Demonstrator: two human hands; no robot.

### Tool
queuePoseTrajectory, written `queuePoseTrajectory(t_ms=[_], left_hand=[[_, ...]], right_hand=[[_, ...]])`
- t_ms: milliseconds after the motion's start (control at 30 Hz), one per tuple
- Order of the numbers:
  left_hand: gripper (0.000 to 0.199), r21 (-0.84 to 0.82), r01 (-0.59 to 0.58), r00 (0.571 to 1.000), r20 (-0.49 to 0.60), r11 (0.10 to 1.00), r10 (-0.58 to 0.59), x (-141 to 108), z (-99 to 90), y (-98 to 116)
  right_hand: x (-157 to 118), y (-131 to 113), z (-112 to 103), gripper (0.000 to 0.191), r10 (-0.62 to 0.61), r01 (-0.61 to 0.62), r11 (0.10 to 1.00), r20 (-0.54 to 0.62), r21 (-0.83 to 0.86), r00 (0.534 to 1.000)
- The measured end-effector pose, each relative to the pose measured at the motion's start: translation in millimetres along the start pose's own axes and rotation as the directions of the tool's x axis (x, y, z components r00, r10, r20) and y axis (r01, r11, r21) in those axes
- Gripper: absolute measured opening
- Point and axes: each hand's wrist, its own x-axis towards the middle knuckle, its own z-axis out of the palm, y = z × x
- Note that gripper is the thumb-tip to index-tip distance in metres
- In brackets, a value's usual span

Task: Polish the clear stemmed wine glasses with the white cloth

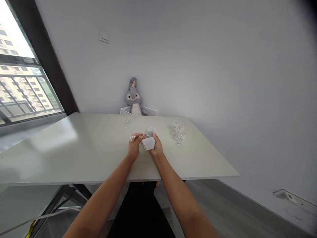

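Observation:
Near the front middle of the pale table (99, 145), my left hand (134, 145) is closed round the stem of a clear stemmed glass, whose foot (131, 136) points left. The bowl (149, 133) of that glass lies toward my right hand (157, 145). My right hand is closed on a folded white cloth or paper (149, 143), which rests against the bowl. Fingers of both hands are partly hidden behind the glass and the white piece.
Several small clear glasses (178, 130) stand on the table to the right. Another stemmed glass (126, 120) stands at the back left. Behind the table's far edge, a grey plush toy (133, 97) sits in a white basket (151, 112) against the wall.

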Motion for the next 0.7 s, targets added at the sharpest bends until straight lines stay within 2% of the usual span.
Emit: queuePoseTrajectory(t_ms=[67, 100, 133, 200, 233, 267, 333, 400, 533, 700], left_hand=[[0.034, -0.033, 0.087, 0.994, 0.070, 0.996, -0.085, 2, -3.7, 1], [0.038, -0.028, 0.114, 0.993, 0.045, 0.993, -0.113, 3, -6.3, 2], [0.042, 0.002, 0.109, 0.994, -0.025, 0.994, -0.109, 4, -8.9, 3], [0.044, 0.154, 0.006, 0.982, -0.188, 0.988, 0.024, 3, -12.6, 7], [0.043, 0.251, -0.069, 0.971, -0.206, 0.965, 0.123, 2, -13.0, 10], [0.040, 0.331, -0.142, 0.965, -0.164, 0.933, 0.205, -1, -12.1, 12], [0.033, 0.389, -0.237, 0.966, -0.005, 0.890, 0.259, -6, -7.2, 16], [0.028, 0.375, -0.245, 0.969, 0.091, 0.894, 0.228, -10, -1.3, 18], [0.030, 0.401, -0.207, 0.977, 0.130, 0.892, 0.169, -8, -0.3, 13], [0.032, 0.439, -0.116, 0.991, 0.109, 0.891, 0.075, -5, -7.4, 4]], right_hand=[[3, -5, -3, 0.030, -0.045, 0.045, 0.999, -0.040, 0.006, 0.998], [5, -7, -5, 0.029, -0.084, 0.084, 0.996, -0.073, 0.005, 0.994], [6, -10, -6, 0.028, -0.131, 0.131, 0.991, -0.112, 0.000, 0.985], [5, -16, -7, 0.031, -0.232, 0.229, 0.973, -0.191, -0.035, 0.954], [4, -18, -6, 0.034, -0.276, 0.267, 0.961, -0.215, -0.070, 0.937], [2, -19, -5, 0.038, -0.312, 0.291, 0.949, -0.224, -0.120, 0.923], [-4, -20, -1, 0.043, -0.366, 0.312, 0.913, -0.188, -0.263, 0.912], [-10, -20, 4, 0.046, -0.405, 0.332, 0.848, -0.102, -0.414, 0.908], [-21, -21, 12, 0.051, -0.430, 0.383, 0.733, 0.053, -0.562, 0.901], [-20, -16, 12, 0.048, -0.391, 0.418, 0.771, 0.162, -0.480, 0.906]])
